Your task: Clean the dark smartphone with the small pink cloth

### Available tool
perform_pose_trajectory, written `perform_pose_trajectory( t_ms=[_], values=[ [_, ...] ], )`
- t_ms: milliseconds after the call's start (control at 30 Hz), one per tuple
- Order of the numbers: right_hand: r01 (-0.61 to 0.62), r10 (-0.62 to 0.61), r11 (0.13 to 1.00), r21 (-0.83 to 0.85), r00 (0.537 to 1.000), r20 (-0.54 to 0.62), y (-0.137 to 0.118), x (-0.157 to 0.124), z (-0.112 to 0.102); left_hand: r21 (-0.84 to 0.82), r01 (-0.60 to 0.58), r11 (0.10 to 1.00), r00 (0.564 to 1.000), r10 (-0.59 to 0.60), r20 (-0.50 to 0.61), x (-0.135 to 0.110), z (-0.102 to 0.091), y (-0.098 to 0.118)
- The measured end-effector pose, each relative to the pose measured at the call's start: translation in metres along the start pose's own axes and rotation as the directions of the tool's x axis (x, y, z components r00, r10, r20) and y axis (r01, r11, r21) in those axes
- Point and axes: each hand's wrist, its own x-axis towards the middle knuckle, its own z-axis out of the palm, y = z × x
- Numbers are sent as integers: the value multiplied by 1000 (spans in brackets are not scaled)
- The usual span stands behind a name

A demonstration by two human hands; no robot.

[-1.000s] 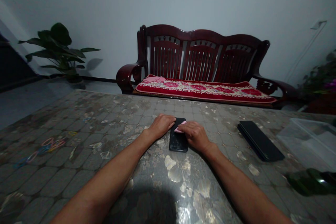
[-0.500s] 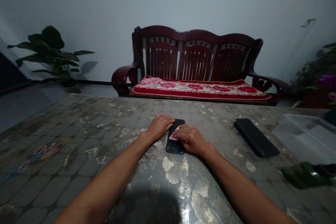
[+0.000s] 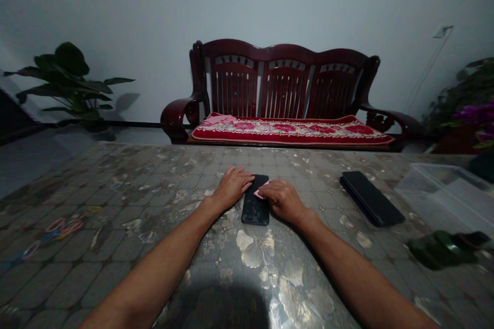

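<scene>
A black phone lies flat on the patterned table, screen up. My left hand rests flat on the table with its fingers stretched out, their tips on the phone's upper left edge. My right hand is curled over the phone's upper right part and presses a small pink cloth onto the screen.
A second black phone or case lies to the right. Further right stand a clear plastic box and a dark green object. Coloured rubber bands lie at the left. Beyond the table stands a wooden bench with a red cushion.
The view has shifted a little, so everything sits slightly further left. My right hand with the pink cloth has moved a short way over the top of the phone's screen. My left hand stays put.
</scene>
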Motion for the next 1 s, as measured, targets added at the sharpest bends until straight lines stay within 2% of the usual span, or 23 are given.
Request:
perform_pose_trajectory(
  t_ms=[133, 300, 400, 567, 700, 767, 833, 900, 1000],
  values=[
    [97, -98, 994, 44, 995, 19, -6, -1, -1, -21, 21, 1000, 1000, -21, 5, 0, 1, -1],
    [37, -38, 999, -17, 996, -80, -9, 5, 5, -31, 26, 999, 1000, -26, 3, 0, 1, -1],
    [40, -41, 999, -17, 997, -59, -13, 8, 10, -35, 36, 999, 999, -35, 5, 0, 2, -1],
    [199, -202, 975, 99, 979, 13, -26, 5, 7, -43, 42, 998, 999, -42, 0, 0, 4, -3],
    [280, -284, 955, 97, 959, 23, -26, 1, -2, -45, 31, 998, 999, -32, -12, 0, 6, -4],
    [221, -221, 974, 43, 975, -10, -19, 2, -5, -44, 26, 999, 1000, -27, -11, -1, 5, -4],
    [89, -93, 995, -48, 992, -82, -8, 4, -7, -42, 28, 999, 1000, -28, -2, -1, 3, -2],
    [-37, 19, 991, -125, 990, -142, 3, 6, -5, -42, 28, 999, 1000, -28, 15, -1, 0, -1],
    [-112, 98, 980, -162, 991, -95, 13, 8, 1, -35, 7, 999, 999, -5, 48, -1, -4, 0]
  ],
)
